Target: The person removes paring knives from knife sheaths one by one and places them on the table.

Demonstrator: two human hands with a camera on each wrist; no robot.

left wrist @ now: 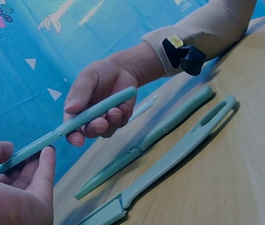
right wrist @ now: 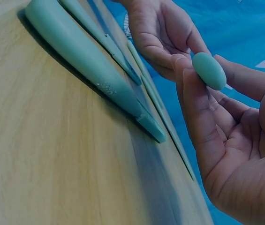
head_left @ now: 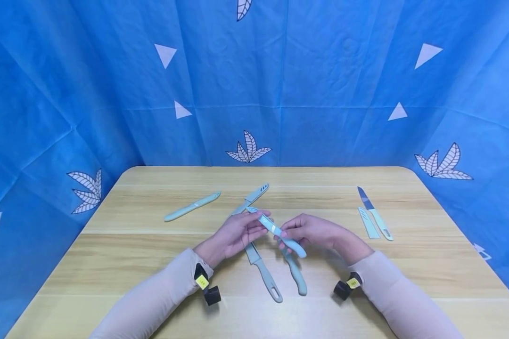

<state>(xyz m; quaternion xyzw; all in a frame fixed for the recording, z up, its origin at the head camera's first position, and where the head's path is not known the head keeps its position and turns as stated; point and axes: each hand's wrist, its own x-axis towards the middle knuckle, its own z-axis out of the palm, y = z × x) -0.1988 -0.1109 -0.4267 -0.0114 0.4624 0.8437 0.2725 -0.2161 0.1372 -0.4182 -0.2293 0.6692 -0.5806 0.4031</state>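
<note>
Blue curtain (head_left: 314,84) printed with white triangles and leaf sprigs hangs behind a pale wooden surface (head_left: 106,263). Raised over its middle, between two hands, is the held knife (head_left: 275,229), cover on and no bare blade clearly showing. The left hand (head_left: 237,234) pinches the cover end, its grip closed between thumb and fingers; the right hand (head_left: 318,233) has its grip curled round the handle. Beneath them lie a slotted-handled knife (head_left: 268,280) and, just beside it, a plain-handled knife (head_left: 296,273). Beyond the left hand rests a half-hidden knife (head_left: 256,193), and well apart on the left, another covered knife (head_left: 192,206).

Those on the surface seem covered too, except the bare-bladed knife (head_left: 379,222) at the right, its loose cover (head_left: 368,222) just beside the handle. Whether covers are going on or coming off, I cannot tell: if on, that one appears left to do; if off, it looks like the only one finished.
</note>
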